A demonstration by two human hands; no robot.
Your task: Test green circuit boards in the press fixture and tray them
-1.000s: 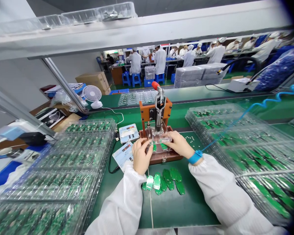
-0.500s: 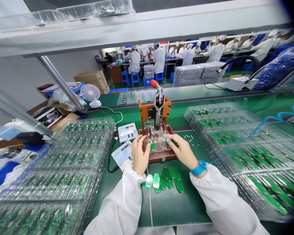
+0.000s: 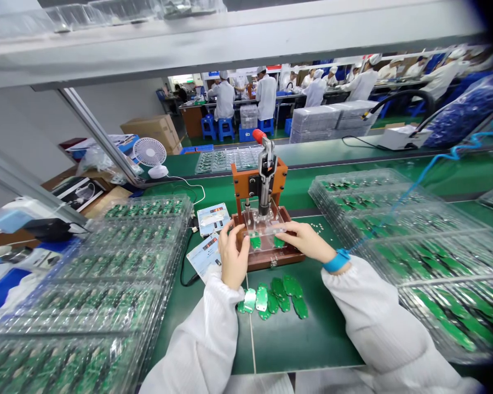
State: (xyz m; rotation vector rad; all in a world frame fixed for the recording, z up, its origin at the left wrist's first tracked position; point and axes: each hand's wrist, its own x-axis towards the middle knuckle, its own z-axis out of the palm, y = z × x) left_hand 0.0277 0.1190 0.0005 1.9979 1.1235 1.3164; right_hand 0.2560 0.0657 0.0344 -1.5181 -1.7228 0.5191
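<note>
Your left hand [image 3: 233,256] and right hand [image 3: 307,239] are flanking the clamp fixture [image 3: 242,186], grips hard to tell; two green boards [image 3: 255,241] are lying in it. A careless right-hand nudge could be skewing one.

One press [image 3: 242,186], two green boards [image 3: 255,241] inside, two meters [image 3: 206,254] (one fan [image 3: 149,151]).

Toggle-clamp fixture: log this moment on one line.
Fixture: green boards inside | left hand: left side | right hand: right side | loose boards: in front
</note>
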